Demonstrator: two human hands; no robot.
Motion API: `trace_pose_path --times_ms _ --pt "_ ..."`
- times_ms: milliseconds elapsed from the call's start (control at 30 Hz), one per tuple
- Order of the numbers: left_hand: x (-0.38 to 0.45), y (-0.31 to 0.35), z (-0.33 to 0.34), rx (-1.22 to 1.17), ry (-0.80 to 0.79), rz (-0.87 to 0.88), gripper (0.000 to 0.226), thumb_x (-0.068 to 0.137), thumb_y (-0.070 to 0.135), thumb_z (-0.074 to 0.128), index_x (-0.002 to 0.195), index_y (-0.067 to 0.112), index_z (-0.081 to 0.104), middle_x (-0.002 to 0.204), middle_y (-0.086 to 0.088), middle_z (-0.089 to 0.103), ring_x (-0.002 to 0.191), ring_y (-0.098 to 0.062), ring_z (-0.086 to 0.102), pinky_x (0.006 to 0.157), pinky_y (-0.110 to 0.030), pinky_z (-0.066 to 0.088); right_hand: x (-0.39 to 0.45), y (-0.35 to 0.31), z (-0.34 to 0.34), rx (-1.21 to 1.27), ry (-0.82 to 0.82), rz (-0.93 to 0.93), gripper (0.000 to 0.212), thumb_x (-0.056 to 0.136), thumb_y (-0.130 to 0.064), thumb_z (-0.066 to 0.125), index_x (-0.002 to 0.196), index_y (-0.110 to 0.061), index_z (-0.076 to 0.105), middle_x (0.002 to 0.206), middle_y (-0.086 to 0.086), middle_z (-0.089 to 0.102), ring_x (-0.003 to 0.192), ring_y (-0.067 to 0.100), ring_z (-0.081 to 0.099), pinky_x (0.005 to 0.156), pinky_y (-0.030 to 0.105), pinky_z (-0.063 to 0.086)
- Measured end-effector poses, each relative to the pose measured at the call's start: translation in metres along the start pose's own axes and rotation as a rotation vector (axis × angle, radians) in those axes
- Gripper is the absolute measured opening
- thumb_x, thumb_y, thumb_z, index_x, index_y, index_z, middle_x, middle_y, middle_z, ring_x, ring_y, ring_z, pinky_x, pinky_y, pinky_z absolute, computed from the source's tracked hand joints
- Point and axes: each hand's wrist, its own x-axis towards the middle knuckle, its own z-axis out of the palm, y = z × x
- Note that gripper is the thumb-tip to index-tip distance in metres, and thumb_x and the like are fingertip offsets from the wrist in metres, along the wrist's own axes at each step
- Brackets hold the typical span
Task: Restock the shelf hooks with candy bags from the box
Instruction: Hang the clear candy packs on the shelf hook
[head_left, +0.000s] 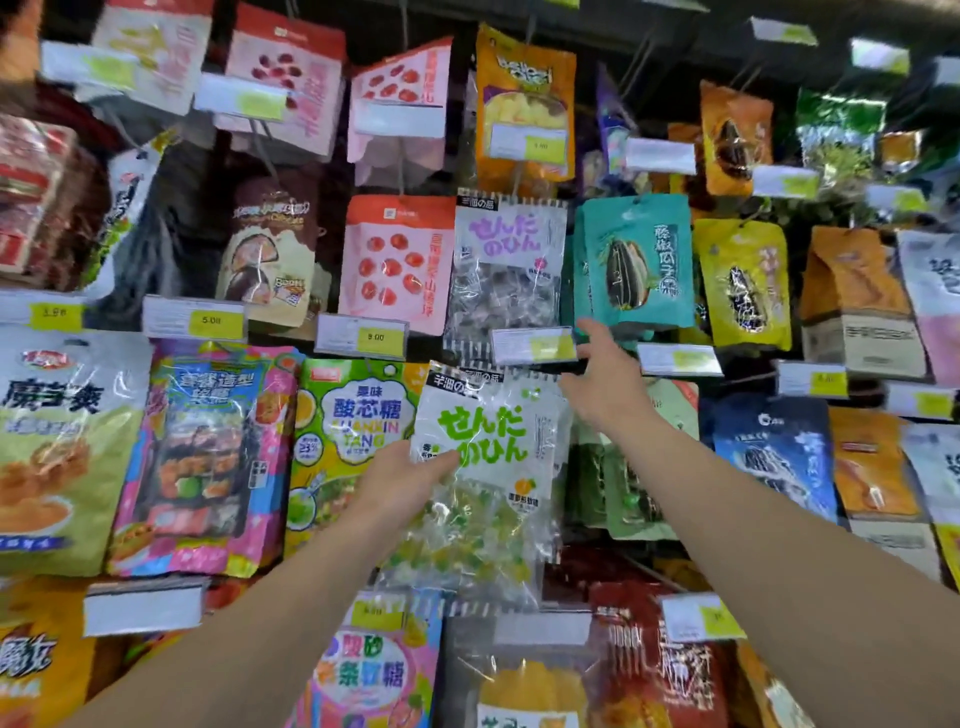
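Left hand (410, 480): grips the green-lettered candy bag (483, 467) at its 9 o'clock edge.
Right hand (605, 382): fingers straight, holding nothing, at the price tag (535, 345) (hook tip hidden).
Bag position: frame centre, 6 o'clock of the purple-lettered bag (506, 270).
Technique: steady the hook, align the bag's top hole, slide fully back.

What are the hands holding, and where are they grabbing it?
The left hand holds the green-lettered candy bag by its left edge, thumb on the front. The right hand holds nothing; it reaches toward a price tag.
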Motion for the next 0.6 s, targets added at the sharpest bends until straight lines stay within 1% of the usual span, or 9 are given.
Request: trace_pose_path --times_ms 67,133,200,233,300,400,467,533,600 --pt "0.003 0.001 0.002 0.01 0.037 -0.004 0.023 0.091 0.025 0.067 0.078 0.026 0.048 0.079 0.009 0.055 0.08 -0.016 0.052 0.083 -0.032 0.043 0.007 0.001 0.004 0.048 -0.004 -0.029 0.063 0.09 -0.005 0.061 0.145 -0.022 0.037 0.107 0.008 0.06 0.089 0.027 0.059 0.078 0.038 0.05" --pt "0.004 0.005 0.005 0.011 0.057 -0.013 0.026 0.092 0.022 0.066 0.073 0.027 0.05 0.076 0.01 0.055 0.076 -0.016 0.054 0.081 -0.033 0.044 0.013 0.005 0.007 0.046 0.043 -0.075 0.057 0.088 -0.003 0.062 0.14 -0.02 0.044 0.108 0.006 0.058 0.09 0.024 0.057 0.074 0.032 0.044" --pt "0.003 0.01 0.004 -0.019 0.059 0.002 0.023 0.092 0.022 0.066 0.077 0.022 0.048 0.078 0.011 0.051 0.076 -0.012 0.052 0.084 -0.032 0.041 0.018 0.009 0.009 0.018 0.098 -0.106 0.048 0.088 -0.002 0.062 0.132 -0.018 0.054 0.106 0.002 0.056 0.093 0.023 0.055 0.075 0.029 0.039" --pt "0.003 0.01 0.004 -0.028 0.054 -0.002 0.021 0.092 0.023 0.066 0.083 0.02 0.048 0.082 0.01 0.052 0.082 -0.013 0.053 0.088 -0.033 0.041 0.02 0.01 0.008 0.008 0.121 -0.117 0.042 0.089 -0.003 0.062 0.128 -0.018 0.058 0.103 0.0 0.055 0.096 0.024 0.056 0.076 0.03 0.041" --pt "0.005 0.011 0.002 -0.017 0.047 -0.02 0.022 0.09 0.025 0.068 0.082 0.012 0.052 0.09 0.005 0.058 0.096 -0.02 0.058 0.091 -0.036 0.042 0.023 0.011 0.007 0.005 0.171 -0.139 0.033 0.091 -0.006 0.062 0.121 -0.019 0.064 0.099 -0.001 0.059 0.098 0.025 0.059 0.08 0.033 0.046" --pt "0.005 0.014 0.003 -0.038 0.039 -0.057 0.017 0.087 0.029 0.07 0.081 0.018 0.059 0.086 -0.006 0.065 0.089 -0.026 0.062 0.092 -0.038 0.046 0.026 0.011 0.007 0.041 0.219 -0.149 0.025 0.093 -0.012 0.062 0.115 -0.019 0.07 0.1 -0.001 0.066 0.096 0.019 0.06 0.083 0.027 0.044" --pt "0.004 0.019 0.009 -0.075 0.028 -0.059 0.021 0.091 0.025 0.067 0.076 0.022 0.052 0.08 0.001 0.058 0.081 -0.02 0.058 0.087 -0.036 0.045 0.028 0.011 0.007 0.064 0.244 -0.148 0.021 0.093 -0.013 0.061 0.111 -0.018 0.073 0.101 -0.001 0.072 0.089 0.013 0.059 0.08 0.022 0.041" --pt "0.002 0.024 0.016 -0.1 0.018 -0.077 0.029 0.093 0.024 0.065 0.073 0.023 0.044 0.078 0.007 0.049 0.078 -0.015 0.05 0.082 -0.033 0.045 0.028 0.01 0.007 0.068 0.269 -0.147 0.02 0.094 -0.015 0.061 0.108 -0.017 0.075 0.1 -0.001 0.074 0.085 0.012 0.059 0.079 0.022 0.041" --pt "0.01 0.02 0.022 -0.117 0.014 -0.086 0.015 0.093 0.028 0.065 0.085 0.019 0.057 0.09 -0.001 0.061 0.084 -0.015 0.054 0.074 -0.029 0.045 0.029 0.01 0.008 0.078 0.283 -0.153 0.019 0.094 -0.015 0.061 0.107 -0.017 0.076 0.101 0.0 0.075 0.091 0.015 0.064 0.083 0.026 0.045"
